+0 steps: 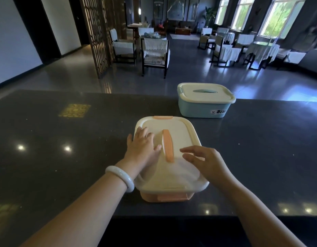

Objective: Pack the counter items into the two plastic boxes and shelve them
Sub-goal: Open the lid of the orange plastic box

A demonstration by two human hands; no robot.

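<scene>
From the head view, the orange box (169,157) sits near the front edge of the dark counter (65,157), lid on, right under both arms. The left hand (142,146) lies flat on the lid's left side, fingers spread, likely pressing it down to seat it. The right hand (201,157) hovers at the right of the orange handle (168,147), fingers loosely extended, holding nothing. The box's long axis runs away from the person, handle along it. The blue box (204,100) waits closed, well apart, far right.
</scene>
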